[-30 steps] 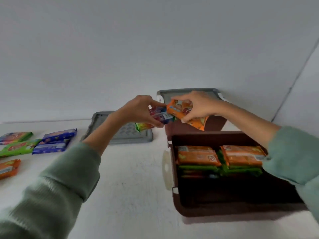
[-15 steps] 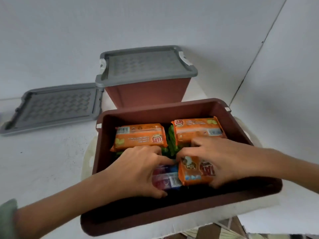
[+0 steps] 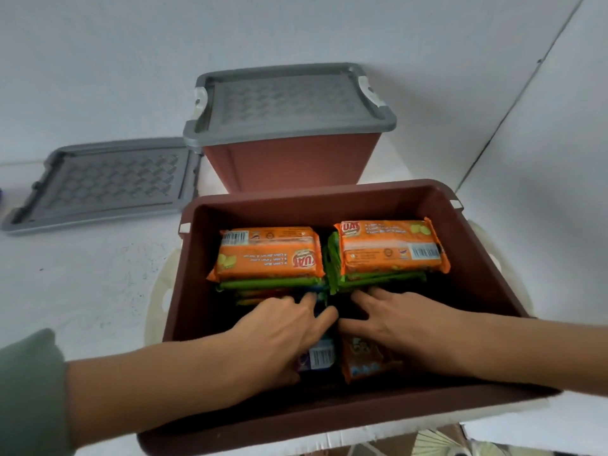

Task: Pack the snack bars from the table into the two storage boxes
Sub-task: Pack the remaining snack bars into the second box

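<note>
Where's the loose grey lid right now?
In the head view, the loose grey lid lies flat on the table at the left, its right edge next to the closed box, behind and left of the open box.

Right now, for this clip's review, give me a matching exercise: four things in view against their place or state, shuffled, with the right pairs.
Things:
1. loose grey lid
2. rear storage box
3. near storage box
4. right hand

Places or states:
A. open, snack bars stacked inside
B. resting on an orange packet
C. lying flat on the table, left of the boxes
D. closed

Pairs: 1-C, 2-D, 3-A, 4-B.
</note>
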A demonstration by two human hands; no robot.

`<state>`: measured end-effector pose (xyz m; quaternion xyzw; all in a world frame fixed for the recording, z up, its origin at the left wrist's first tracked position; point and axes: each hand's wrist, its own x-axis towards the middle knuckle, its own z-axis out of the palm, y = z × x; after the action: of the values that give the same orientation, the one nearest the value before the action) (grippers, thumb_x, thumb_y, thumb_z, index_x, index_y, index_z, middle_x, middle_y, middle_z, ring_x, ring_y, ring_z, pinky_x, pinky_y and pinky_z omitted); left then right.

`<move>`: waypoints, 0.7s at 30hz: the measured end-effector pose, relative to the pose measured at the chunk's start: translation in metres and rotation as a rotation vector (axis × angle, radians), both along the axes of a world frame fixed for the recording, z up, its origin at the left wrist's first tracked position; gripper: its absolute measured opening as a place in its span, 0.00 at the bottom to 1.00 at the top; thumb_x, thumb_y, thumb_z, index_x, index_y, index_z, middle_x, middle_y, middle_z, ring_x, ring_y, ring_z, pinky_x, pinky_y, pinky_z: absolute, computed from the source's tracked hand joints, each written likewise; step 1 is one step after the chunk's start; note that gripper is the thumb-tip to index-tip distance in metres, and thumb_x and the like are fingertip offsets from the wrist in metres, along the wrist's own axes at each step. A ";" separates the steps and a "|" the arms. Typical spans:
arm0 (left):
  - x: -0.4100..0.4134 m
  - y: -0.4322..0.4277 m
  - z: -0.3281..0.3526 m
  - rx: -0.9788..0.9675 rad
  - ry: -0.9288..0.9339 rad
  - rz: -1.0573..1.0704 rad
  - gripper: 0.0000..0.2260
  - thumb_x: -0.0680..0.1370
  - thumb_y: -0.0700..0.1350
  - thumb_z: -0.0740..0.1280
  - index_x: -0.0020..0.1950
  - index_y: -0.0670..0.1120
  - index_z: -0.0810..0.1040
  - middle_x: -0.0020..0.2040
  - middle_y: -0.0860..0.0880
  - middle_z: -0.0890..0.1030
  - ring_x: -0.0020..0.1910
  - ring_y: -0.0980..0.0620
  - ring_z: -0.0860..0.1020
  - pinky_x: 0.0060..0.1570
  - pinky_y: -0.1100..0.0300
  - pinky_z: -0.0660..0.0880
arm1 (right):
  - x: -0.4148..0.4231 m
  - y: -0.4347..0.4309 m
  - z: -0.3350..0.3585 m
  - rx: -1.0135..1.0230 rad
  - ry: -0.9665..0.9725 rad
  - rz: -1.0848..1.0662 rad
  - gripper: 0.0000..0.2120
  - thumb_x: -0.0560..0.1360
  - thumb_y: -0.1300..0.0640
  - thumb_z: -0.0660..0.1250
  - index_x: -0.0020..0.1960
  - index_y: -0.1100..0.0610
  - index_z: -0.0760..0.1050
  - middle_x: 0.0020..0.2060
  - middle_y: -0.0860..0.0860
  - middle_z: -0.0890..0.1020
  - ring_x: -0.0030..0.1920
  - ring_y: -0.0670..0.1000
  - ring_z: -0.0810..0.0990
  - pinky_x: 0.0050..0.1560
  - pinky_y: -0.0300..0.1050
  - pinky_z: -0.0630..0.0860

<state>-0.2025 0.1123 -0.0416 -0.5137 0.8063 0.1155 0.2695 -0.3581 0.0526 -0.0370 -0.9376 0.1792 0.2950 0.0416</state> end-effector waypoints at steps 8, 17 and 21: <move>0.002 0.000 -0.005 -0.019 0.010 -0.023 0.37 0.72 0.50 0.70 0.72 0.47 0.50 0.66 0.41 0.64 0.58 0.42 0.73 0.50 0.51 0.73 | -0.001 -0.001 -0.001 0.014 -0.038 -0.037 0.34 0.75 0.55 0.64 0.74 0.47 0.48 0.69 0.54 0.58 0.68 0.55 0.62 0.57 0.50 0.71; 0.027 0.002 0.042 -0.361 0.512 0.068 0.13 0.76 0.50 0.65 0.56 0.44 0.72 0.54 0.47 0.77 0.51 0.46 0.77 0.46 0.53 0.72 | 0.010 -0.007 0.046 0.088 -0.532 -0.177 0.17 0.68 0.40 0.62 0.57 0.37 0.72 0.50 0.36 0.76 0.52 0.39 0.76 0.51 0.41 0.76; 0.084 0.014 0.076 -0.652 0.668 0.195 0.08 0.74 0.47 0.67 0.49 0.43 0.77 0.45 0.47 0.80 0.43 0.47 0.79 0.40 0.56 0.73 | 0.068 -0.010 0.086 0.050 -0.746 -0.169 0.14 0.67 0.38 0.63 0.52 0.34 0.72 0.42 0.35 0.77 0.42 0.36 0.78 0.37 0.37 0.77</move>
<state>-0.1181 0.1260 0.0344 -0.5792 0.7912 0.0403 -0.1919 -0.2902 0.0422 0.0487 -0.9611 0.2212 -0.0670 0.1509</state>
